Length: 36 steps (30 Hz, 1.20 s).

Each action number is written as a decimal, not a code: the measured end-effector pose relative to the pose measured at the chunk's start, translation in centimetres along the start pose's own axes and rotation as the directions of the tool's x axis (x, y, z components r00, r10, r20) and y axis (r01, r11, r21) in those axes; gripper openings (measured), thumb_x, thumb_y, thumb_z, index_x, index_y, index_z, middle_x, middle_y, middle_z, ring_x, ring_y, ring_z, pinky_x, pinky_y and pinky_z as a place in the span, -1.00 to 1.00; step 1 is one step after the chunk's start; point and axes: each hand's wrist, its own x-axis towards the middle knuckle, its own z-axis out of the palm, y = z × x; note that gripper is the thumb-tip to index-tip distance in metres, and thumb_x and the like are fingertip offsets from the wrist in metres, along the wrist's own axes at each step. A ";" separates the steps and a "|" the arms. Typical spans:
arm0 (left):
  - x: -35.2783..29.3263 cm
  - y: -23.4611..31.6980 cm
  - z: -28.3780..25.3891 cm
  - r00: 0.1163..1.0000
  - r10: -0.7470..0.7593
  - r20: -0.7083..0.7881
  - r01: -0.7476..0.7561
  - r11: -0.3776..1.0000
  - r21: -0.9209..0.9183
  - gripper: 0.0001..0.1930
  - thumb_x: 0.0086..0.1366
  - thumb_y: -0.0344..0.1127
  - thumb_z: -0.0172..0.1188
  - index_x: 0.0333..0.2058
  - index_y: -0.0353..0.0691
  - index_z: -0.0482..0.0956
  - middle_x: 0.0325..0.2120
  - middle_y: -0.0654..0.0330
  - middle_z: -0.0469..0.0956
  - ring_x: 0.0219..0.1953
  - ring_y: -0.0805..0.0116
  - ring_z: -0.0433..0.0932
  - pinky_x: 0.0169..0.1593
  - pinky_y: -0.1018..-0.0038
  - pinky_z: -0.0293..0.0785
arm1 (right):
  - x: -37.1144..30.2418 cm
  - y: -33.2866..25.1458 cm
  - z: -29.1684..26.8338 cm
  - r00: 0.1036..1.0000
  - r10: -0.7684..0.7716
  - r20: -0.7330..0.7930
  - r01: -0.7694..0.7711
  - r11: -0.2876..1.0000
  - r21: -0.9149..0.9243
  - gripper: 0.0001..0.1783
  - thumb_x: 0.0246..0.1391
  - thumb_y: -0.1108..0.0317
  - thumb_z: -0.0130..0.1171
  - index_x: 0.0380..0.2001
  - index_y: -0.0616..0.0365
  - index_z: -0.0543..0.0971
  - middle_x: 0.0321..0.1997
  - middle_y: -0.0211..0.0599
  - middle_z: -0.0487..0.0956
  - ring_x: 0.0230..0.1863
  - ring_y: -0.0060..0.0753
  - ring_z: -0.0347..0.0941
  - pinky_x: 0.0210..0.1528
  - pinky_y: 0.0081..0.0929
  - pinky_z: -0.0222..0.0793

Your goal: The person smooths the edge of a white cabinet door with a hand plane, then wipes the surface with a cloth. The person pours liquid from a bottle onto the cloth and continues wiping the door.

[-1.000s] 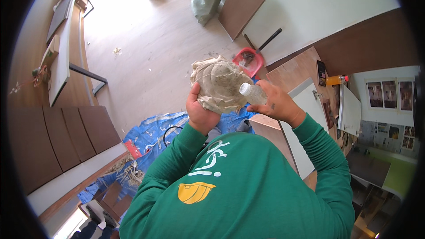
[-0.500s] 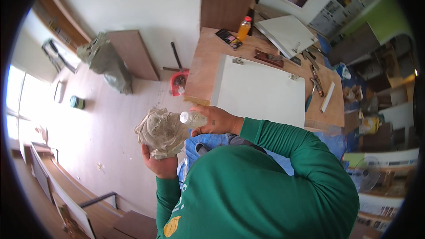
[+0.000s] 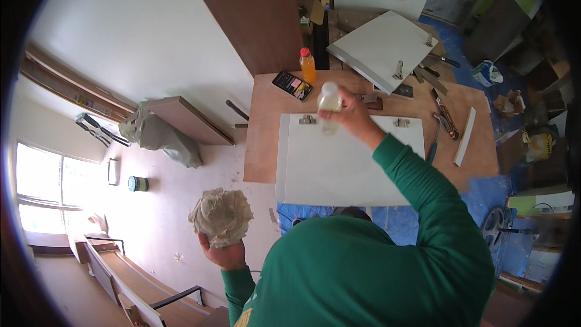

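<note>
My left hand (image 3: pixel 226 253) is closed from below round a rough, crumpled grey-beige lump (image 3: pixel 221 218); whether it is cloth or putty I cannot tell. It is held over the floor, left of the table. A clear plastic bottle (image 3: pixel 328 106) with a whitish cap and pale contents is gripped in my right hand (image 3: pixel 353 114). That hand is raised over the far edge of a white board (image 3: pixel 351 160), which has metal clips (image 3: pixel 308 120) at its far side. The board lies on a wooden tabletop (image 3: pixel 260 139).
Past the board are a phone (image 3: pixel 292 86), an orange drink bottle (image 3: pixel 308 66) and a second white panel (image 3: pixel 384 48). A hammer (image 3: pixel 436 136), a utility knife (image 3: pixel 446 118) and a white strip (image 3: pixel 465 137) lie at right. A grey sack (image 3: pixel 162 136) and a tin (image 3: pixel 138 183) stand on the left floor.
My right hand has carried the bottle away from the lump, to the far side of the board. My left hand still holds the lump, and the view has shifted.
</note>
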 end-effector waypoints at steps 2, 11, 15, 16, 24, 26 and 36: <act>-0.5 -0.7 0.6 0.997 0.063 -0.049 -0.063 0.998 0.004 -0.36 0.48 0.03 -0.17 0.41 -0.18 0.30 0.40 0.00 0.31 0.45 -0.08 0.24 0.52 -0.09 0.04 | 4.8 0.3 -4.2 0.993 -0.102 -0.053 0.095 0.989 -0.117 -0.32 0.02 0.31 0.57 0.20 0.10 0.51 -0.06 -0.41 0.67 -0.03 -0.53 0.59 0.08 -0.44 0.53; -2.8 -3.9 3.1 0.975 0.184 -0.128 -0.174 0.981 0.087 -0.34 0.49 0.08 -0.19 0.41 -0.18 0.29 0.40 -0.02 0.31 0.45 -0.08 0.24 0.52 -0.08 0.04 | 28.6 7.7 -11.7 0.969 -0.159 -0.188 0.145 0.986 -0.088 -0.39 -0.11 0.28 0.55 0.05 0.16 0.60 -0.05 -0.19 0.71 -0.01 -0.27 0.64 0.08 -0.32 0.50; -3.5 -4.7 3.5 0.963 0.226 -0.147 -0.210 0.971 0.118 -0.33 0.48 0.09 -0.19 0.41 -0.18 0.28 0.40 -0.03 0.31 0.45 -0.09 0.24 0.51 -0.09 0.07 | 34.0 10.4 -9.5 0.974 -0.131 -0.186 0.076 0.958 -0.278 -0.27 -0.20 0.17 0.58 0.09 0.19 0.60 0.05 0.01 0.68 0.10 0.02 0.61 0.16 -0.23 0.47; -3.6 -4.8 3.4 0.962 0.224 -0.157 -0.213 0.973 0.088 -0.33 0.48 0.08 -0.18 0.42 -0.18 0.27 0.41 -0.03 0.29 0.46 -0.10 0.22 0.52 -0.11 0.03 | 35.2 10.8 -9.6 0.976 -0.149 -0.157 0.097 0.950 -0.296 -0.27 -0.20 0.17 0.58 0.09 0.20 0.60 0.06 0.01 0.68 0.11 0.03 0.60 0.16 -0.22 0.47; -4.9 -6.5 4.2 0.962 0.226 -0.154 -0.209 0.971 0.116 -0.30 0.47 0.10 -0.17 0.43 -0.21 0.25 0.42 -0.04 0.28 0.46 -0.11 0.22 0.53 -0.10 0.00 | 41.3 13.6 -6.3 0.977 -0.213 -0.005 0.151 0.709 -0.689 -0.47 0.20 0.05 0.16 0.07 0.25 0.60 0.12 0.16 0.63 0.17 0.11 0.57 0.20 -0.14 0.47; -5.3 -6.8 4.7 0.966 0.221 -0.132 -0.204 0.970 0.134 -0.29 0.46 0.10 -0.17 0.43 -0.22 0.25 0.43 -0.04 0.27 0.46 -0.11 0.21 0.53 -0.10 -0.02 | 42.9 16.4 -4.8 0.976 -0.214 0.036 0.173 0.666 -0.725 -0.52 0.27 0.11 0.06 0.06 0.26 0.61 0.11 0.17 0.63 0.16 0.13 0.57 0.19 -0.11 0.48; -3.6 -5.7 4.5 0.978 0.205 -0.038 -0.208 0.975 -0.081 -0.36 0.51 0.01 -0.21 0.41 -0.24 0.25 0.38 -0.05 0.33 0.43 -0.10 0.28 0.51 -0.08 0.06 | 53.6 28.7 -16.5 0.981 0.050 0.185 0.057 0.846 -0.530 -0.52 0.35 0.18 0.10 0.24 0.14 0.49 0.10 -0.29 0.58 0.03 -0.37 0.49 0.09 -0.28 0.44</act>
